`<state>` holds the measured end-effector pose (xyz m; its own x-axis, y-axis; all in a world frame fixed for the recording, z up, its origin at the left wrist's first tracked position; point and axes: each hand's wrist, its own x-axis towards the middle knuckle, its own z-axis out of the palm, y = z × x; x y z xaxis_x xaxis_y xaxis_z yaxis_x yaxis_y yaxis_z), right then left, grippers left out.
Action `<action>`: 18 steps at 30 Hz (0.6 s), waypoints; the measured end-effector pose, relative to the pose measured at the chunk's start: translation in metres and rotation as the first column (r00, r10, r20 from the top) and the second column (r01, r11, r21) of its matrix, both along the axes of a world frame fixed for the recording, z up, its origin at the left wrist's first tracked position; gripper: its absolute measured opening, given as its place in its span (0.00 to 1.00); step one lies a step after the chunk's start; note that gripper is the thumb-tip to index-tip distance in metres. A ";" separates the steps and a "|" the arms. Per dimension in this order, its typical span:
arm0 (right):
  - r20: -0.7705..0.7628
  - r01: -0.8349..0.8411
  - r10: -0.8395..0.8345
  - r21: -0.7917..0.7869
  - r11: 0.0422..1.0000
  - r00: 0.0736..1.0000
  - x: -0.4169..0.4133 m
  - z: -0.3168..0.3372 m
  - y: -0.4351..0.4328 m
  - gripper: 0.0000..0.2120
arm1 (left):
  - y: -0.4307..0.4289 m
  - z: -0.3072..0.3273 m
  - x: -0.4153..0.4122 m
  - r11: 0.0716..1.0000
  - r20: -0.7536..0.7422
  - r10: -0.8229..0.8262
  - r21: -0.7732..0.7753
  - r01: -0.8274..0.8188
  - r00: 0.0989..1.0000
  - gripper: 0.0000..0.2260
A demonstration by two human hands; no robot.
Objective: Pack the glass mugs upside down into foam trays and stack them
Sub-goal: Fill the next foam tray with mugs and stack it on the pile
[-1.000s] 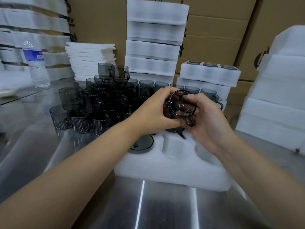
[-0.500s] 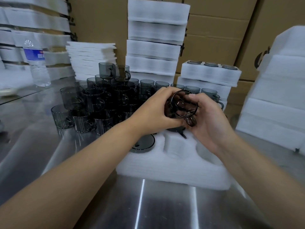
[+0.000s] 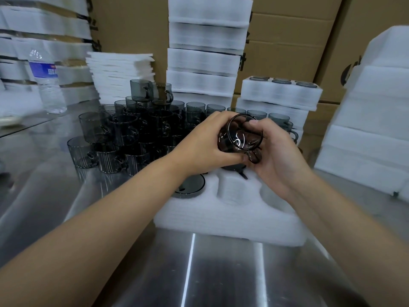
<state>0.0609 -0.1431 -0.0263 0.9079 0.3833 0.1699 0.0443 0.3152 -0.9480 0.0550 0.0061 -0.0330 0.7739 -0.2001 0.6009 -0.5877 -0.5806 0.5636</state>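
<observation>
Smoky ribbed glass mug (image 3: 240, 138), tilted, btwn left hand (image 3: 205, 142) & right hand (image 3: 274, 151).

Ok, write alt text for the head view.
The left hand and right hand grip a dark glass mug above a white foam tray on a steel table. One packed mug sits upside down in the tray; loose mugs stand behind, to the left.

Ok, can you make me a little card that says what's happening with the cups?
foam tray: on the metal table
held mug: dark glass, tipped sideways above the foam tray
left hand: grips the held mug
right hand: grips it too
packed mug: upside down in a left pocket of the tray
loose mugs: piled behind, left
</observation>
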 end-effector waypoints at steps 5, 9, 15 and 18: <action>-0.024 0.039 -0.039 -0.011 0.999 0.999 0.003 -0.001 0.002 0.14 | 0.001 0.000 0.001 1.000 -0.017 -0.007 -0.025 0.007 1.000 0.28; -0.019 0.053 -0.053 -0.027 0.998 0.998 0.004 -0.002 0.002 0.13 | 0.000 0.000 0.002 0.999 -0.029 -0.004 -0.033 0.003 1.000 0.28; -0.016 0.040 -0.040 -0.032 0.999 0.999 0.004 -0.002 0.002 0.11 | -0.001 0.000 0.002 1.000 -0.042 0.004 -0.029 -0.005 0.999 0.28; -0.017 0.042 -0.043 -0.037 0.998 0.999 0.004 -0.002 0.002 0.11 | 0.000 0.001 0.001 1.000 -0.050 0.002 -0.027 -0.004 0.999 0.28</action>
